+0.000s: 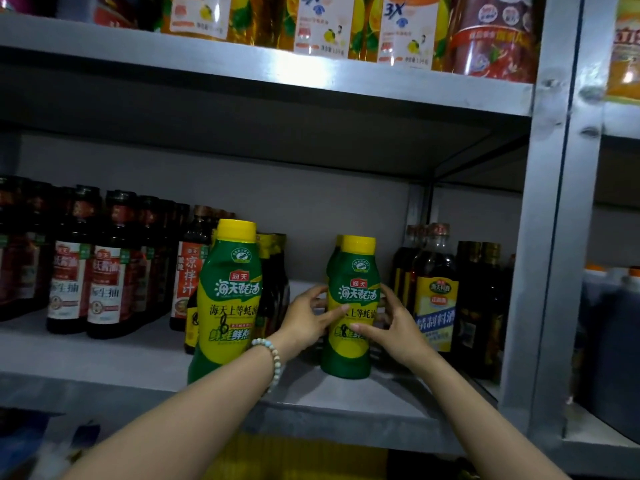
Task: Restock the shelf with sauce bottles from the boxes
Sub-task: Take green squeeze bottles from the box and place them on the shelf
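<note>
Two hands hold one green sauce bottle [356,268] on the grey shelf [104,355]: our left hand [306,318] and right hand [393,323] curl round its middle. We should keep it straight and push it back slowly. Dark bottles [107,289] stand on the shelf too. The room is dim.

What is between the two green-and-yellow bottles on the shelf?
Head view: mostly bare shelf, crossed by the left hand gripping the right bottle; dark bottles fill its left edge.
</note>
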Demonstrator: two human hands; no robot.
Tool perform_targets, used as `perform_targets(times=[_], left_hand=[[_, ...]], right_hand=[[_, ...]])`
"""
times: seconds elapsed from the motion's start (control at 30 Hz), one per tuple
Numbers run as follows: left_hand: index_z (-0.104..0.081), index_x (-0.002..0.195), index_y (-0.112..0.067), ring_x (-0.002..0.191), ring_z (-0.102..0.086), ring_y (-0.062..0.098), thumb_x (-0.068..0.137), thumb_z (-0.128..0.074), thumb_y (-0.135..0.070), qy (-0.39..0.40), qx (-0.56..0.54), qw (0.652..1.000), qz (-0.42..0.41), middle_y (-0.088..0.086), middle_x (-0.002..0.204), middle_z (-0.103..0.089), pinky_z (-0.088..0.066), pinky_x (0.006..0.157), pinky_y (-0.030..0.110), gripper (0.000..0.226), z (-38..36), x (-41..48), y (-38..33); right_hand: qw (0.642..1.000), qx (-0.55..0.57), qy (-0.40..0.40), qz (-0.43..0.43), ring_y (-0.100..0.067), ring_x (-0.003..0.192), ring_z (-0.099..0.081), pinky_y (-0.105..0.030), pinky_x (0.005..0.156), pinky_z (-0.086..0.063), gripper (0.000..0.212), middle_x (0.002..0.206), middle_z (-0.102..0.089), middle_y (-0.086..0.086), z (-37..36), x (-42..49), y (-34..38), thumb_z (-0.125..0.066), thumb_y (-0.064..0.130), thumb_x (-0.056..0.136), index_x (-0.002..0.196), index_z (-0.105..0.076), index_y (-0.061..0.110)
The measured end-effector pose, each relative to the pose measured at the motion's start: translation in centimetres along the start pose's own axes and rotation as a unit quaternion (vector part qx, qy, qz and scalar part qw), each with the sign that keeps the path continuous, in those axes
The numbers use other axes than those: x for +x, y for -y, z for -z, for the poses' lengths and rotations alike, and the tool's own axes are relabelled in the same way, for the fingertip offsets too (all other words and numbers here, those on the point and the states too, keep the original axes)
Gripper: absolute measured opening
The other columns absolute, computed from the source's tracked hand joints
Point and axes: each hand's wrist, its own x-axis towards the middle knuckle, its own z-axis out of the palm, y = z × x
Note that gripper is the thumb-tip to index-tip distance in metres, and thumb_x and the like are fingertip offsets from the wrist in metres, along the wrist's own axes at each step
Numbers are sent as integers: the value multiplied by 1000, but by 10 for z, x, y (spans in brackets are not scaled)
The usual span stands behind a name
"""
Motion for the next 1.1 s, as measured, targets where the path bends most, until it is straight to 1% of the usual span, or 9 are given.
perform_targets(times=[0.2,0.33,0.43,0.57,0.73,0.83,0.9,1.03,1.1], left_hand=[[-50,118,-22,108,-60,23,83,-70,-15,-6,-11,1000,5,5,107,-60,-53,84,36,41,-2,10,7],[-49,128,-19,109,-61,27,83,-69,-17,-3,-19,1000,17,10,116,-61,-54,81,36,48,-3,15,10],[-50,126,-20,109,-61,25,84,-68,-16,-3,-21,1000,6,8,114,-62,-55,74,27,46,-3,16,11],[-51,126,-18,108,-61,24,84,-68,-15,-5,-27,1000,5,9,113,-63,-56,65,17,45,-3,16,13],[-51,122,-21,99,-63,18,84,-68,-16,-16,-20,1000,-8,3,105,-64,-55,67,17,42,-5,14,14],[-50,124,-17,99,-64,20,83,-69,-20,-19,2,1000,-10,4,104,-65,-57,74,27,46,-3,12,13],[-51,124,-16,104,-63,23,82,-71,-21,-13,12,1000,-6,9,112,-65,-56,81,35,46,0,11,12],[-44,132,-12,99,-62,20,84,-68,-24,-5,38,999,0,12,122,-61,-54,66,20,56,12,2,-2],[-44,134,-14,103,-62,19,83,-68,-32,-7,98,995,-19,9,123,-61,-55,75,28,59,20,-3,-11]], right_hand=[[1000,2,-17,5,-7,98,-63,-18,74,-55,81,121,-59,-8,-1,9,-15,-78,6,74,141,-34,21],[999,1,-35,20,-11,99,-62,-19,75,-55,79,120,-58,-9,-2,12,-22,-79,6,72,138,-37,20],[999,7,-40,28,-13,99,-62,-20,75,-55,77,119,-57,-10,-2,13,-25,-79,4,72,136,-38,20],[999,19,-39,28,-7,95,-62,-17,73,-53,78,117,-58,-7,-4,13,-27,-77,2,73,139,-37,18],[999,31,-34,28,1,87,-62,-13,70,-51,77,106,-59,4,-5,12,-27,-74,-1,75,137,-35,21],[999,30,-35,27,3,86,-63,-12,70,-51,77,105,-60,6,-6,10,-27,-74,-1,76,138,-34,21],[999,26,-32,24,-2,91,-63,-13,71,-51,78,107,-61,5,-6,9,-27,-74,2,77,140,-33,21],[999,18,-31,1,-19,100,-65,-20,75,-54,77,110,-64,-9,-3,6,-28,-76,12,77,141,-34,22],[999,25,-38,-20,-20,100,-64,-24,79,-55,77,108,-64,-13,0,3,-25,-76,13,77,142,-34,21]])
